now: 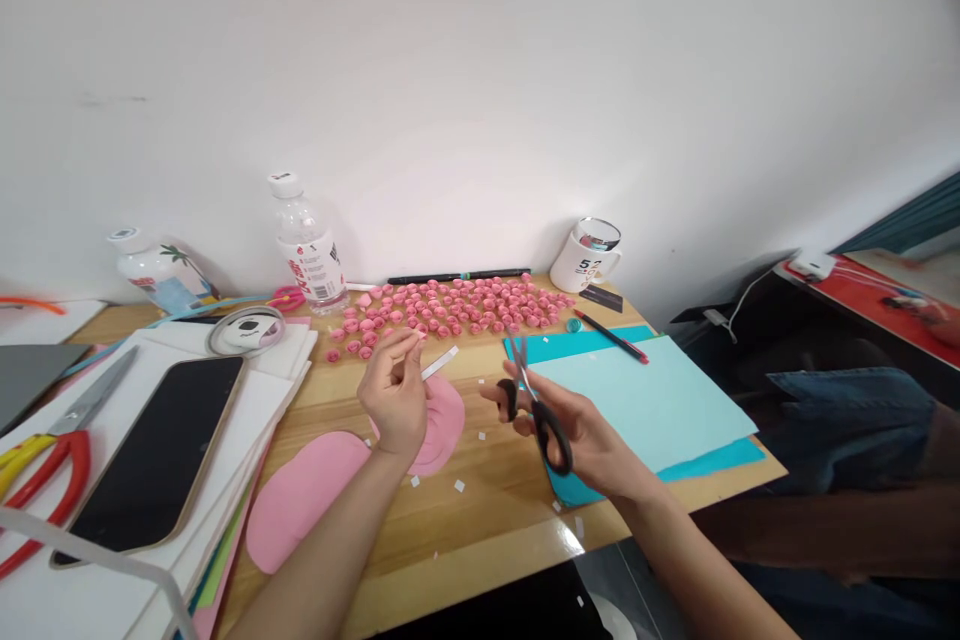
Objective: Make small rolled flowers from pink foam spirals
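My left hand (395,395) is closed in a pinch above the wooden table. A narrow white strip (440,362) sticks out from it to the right. Whatever sits right at the fingertips is too small to make out. My right hand (581,430) has its fingers in the black handles of a pair of scissors (540,412), blades pointing up and away. A coiled pink paper piece (444,425) lies below my left hand, partly hidden by it, and a pink paper shape (300,500) lies under my left forearm. Small white bits (459,486) are scattered between my hands.
Many rolled pink paper roses (465,305) spread along the wall, near a bottle (311,260) and a white mug (581,265). Light-blue sheets (660,400) and a pen (615,338) lie right. Left are a phone (161,460), larger scissors (71,450) and a paper stack (255,420).
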{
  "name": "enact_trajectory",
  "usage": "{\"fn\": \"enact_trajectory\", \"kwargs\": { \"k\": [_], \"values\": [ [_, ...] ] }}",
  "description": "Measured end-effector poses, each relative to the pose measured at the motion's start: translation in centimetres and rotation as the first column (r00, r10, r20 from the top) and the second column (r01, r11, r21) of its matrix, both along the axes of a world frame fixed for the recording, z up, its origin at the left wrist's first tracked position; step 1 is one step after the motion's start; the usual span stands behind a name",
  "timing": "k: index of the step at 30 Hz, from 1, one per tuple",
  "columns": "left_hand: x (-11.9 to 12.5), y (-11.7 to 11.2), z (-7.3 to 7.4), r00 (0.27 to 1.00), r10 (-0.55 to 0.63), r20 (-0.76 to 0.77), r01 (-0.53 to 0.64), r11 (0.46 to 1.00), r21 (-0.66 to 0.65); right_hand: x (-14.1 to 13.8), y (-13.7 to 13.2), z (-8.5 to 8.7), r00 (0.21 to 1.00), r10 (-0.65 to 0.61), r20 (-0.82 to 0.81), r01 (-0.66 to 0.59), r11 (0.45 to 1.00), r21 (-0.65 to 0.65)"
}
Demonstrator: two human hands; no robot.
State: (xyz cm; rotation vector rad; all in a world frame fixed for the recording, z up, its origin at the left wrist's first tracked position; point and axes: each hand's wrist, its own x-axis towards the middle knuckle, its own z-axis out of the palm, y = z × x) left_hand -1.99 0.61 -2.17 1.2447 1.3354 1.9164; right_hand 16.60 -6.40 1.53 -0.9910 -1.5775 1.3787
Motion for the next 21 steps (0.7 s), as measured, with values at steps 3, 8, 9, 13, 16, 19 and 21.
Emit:
{"fn": "enact_trajectory", "kwargs": {
  "k": [3, 8, 9, 13, 16, 19, 21],
  "values": [
    [0.0, -0.1, 0.0, 1.000, 0.000, 0.004, 0.000, 1.000, -0.002, -1.9, 0.0, 0.8, 0.957, -0.064, 0.282, 0.004, 0.978, 0.207],
    [0.0, -0.1, 0.1, 1.000, 0.003, -0.025, -0.002, 1.000, 0.014, -4.4, 0.5, -0.2, 0.680, -0.442, 0.584, 0.139, 0.861, 0.490],
    [-0.1, 0.0, 0.2, 1.000, 0.007, -0.030, -0.007, 1.000, 0.013, -4.7, 0.6, -0.5, 0.639, -0.472, 0.607, 0.133, 0.846, 0.517],
    [-0.1, 0.0, 0.2, 0.999, 0.021, -0.041, -0.020, 1.000, 0.006, -5.2, 0.8, -1.0, 0.530, -0.564, 0.633, 0.126, 0.790, 0.600],
    [0.0, -0.1, 0.3, 1.000, 0.009, -0.026, -0.010, 1.000, -0.011, -5.3, 0.7, -1.0, 0.497, -0.599, 0.627, 0.140, 0.769, 0.624],
    [0.0, -0.2, 0.4, 0.999, 0.009, -0.034, -0.009, 1.000, -0.004, -5.3, 0.8, -0.9, 0.487, -0.594, 0.640, 0.165, 0.782, 0.601],
    [0.0, -0.2, 0.4, 0.999, 0.013, -0.049, -0.012, 1.000, 0.016, -5.4, 0.9, -0.8, 0.493, -0.572, 0.656, 0.184, 0.805, 0.564]
  ]
}}
